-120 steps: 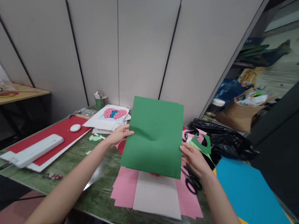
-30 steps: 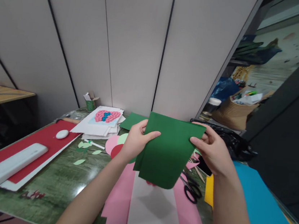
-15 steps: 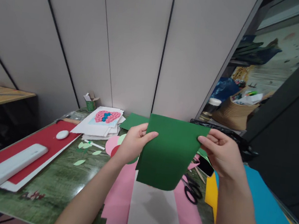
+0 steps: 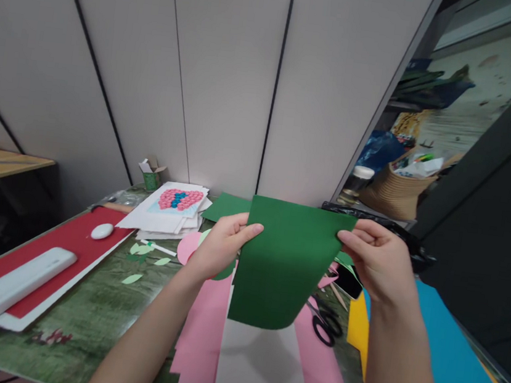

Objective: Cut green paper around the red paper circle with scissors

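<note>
A dark green sheet of paper [image 4: 290, 264] hangs between my two hands above the table, its lower edge curling slightly. My left hand [image 4: 225, 244] pinches its left side near the top. At the upper right corner, my right hand [image 4: 375, 256] grips it between thumb and fingers. Below the green sheet lie a white sheet [image 4: 262, 366] and pink paper [image 4: 201, 334]. Black-handled scissors [image 4: 325, 324] rest on the right part of the pink paper, their blades partly hidden.
On the left are red paper [image 4: 58, 242], a long white device [image 4: 15, 286] and a white oval object [image 4: 102, 231]. Leaf cut-outs [image 4: 132, 279] and a stack of papers with a heart picture [image 4: 180, 201] lie nearer the middle. Blue paper [image 4: 453, 359] covers yellow paper at right.
The green sheet stays in both hands, and its lower edge has dropped slightly. The whole view has shifted a little.
</note>
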